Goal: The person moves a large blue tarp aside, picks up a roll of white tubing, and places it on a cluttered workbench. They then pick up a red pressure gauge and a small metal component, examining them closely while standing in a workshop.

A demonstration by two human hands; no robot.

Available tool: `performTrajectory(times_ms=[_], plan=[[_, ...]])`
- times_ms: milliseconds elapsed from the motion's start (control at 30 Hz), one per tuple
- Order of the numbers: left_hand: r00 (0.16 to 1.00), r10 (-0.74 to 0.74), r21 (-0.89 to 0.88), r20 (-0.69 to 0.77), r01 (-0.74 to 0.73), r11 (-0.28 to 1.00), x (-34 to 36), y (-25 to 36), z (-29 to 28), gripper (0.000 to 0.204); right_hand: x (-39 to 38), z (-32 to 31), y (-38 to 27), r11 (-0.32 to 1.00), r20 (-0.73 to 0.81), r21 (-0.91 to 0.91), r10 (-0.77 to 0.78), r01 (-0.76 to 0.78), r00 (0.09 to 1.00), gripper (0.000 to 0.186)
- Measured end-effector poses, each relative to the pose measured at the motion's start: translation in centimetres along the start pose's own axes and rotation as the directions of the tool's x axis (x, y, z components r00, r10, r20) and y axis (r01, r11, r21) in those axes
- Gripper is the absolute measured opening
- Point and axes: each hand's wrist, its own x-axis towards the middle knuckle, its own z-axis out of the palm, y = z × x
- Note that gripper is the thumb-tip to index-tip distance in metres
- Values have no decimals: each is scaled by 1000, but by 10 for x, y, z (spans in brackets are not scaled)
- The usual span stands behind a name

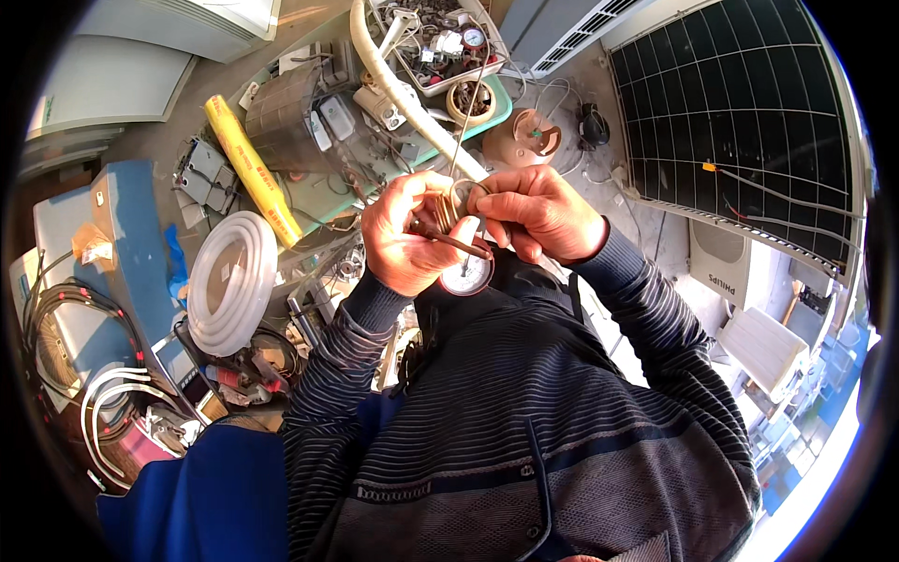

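Close in front of my chest, my left hand [401, 234] is closed around a small coil of thin brass-coloured tube [447, 212]. A brown, copper-like rod [449, 241] crosses the same hand under the thumb. The fingers of my right hand [548, 211] pinch the edge of a thin loop [461, 192] that rises from the coil. Just below both hands is a round dial gauge [466, 273] with a white face and red rim; how it joins the tube is hidden. A thin line runs upward from the loop toward the table.
A green-topped table [328, 192] ahead carries a clear bin, a yellow roll [251, 169] and a white tray [440, 70] of small parts with another gauge. A pale hose [403, 94] crosses it. White coiled tubing [232, 281] lies left; a large black grid panel [735, 117] stands right.
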Motion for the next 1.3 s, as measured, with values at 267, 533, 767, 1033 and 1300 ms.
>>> performTrajectory(times_ms=[267,533,767,1033,1300], plan=[[972,-90,90,218,72,993,-19,29,-20,31,-15,-8,-12,642,189,-666,-348,380,918,16],[895,188,167,404,-274,947,8,46,-35,26,-22,-6,-24,957,192,-274,-47,99,980,26],[787,360,124,500,-477,870,11,73,-20,31,-50,8,-20,876,448,438,-17,-203,894,42],[621,266,319,737,-667,673,14,102,-37,36,-63,-1,-21,981,395,26,165,-191,904,49],[398,-85,403,913,-853,331,23,148,-41,17,-62,1,-17,909,369,-286,396,-302,841,49]])
